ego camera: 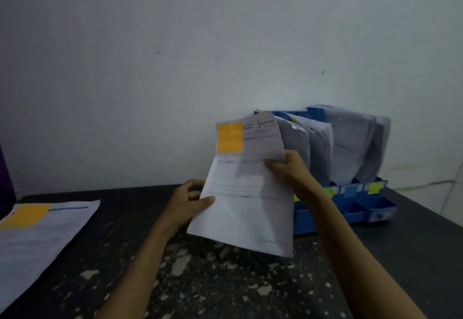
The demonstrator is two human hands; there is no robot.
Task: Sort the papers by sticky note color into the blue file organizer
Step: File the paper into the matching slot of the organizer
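At the centre of the frame both hands hold up a paper bearing an orange sticky note. The left hand pinches its left edge; the right hand grips its right side, fingers curled. The blue file organizer stands right behind. Another paper stack lies at lower left.

Dim light, soft blur, wide-angle edge distortion

Left hand and right hand — both bare (forearms too, bare to the frame's edge).
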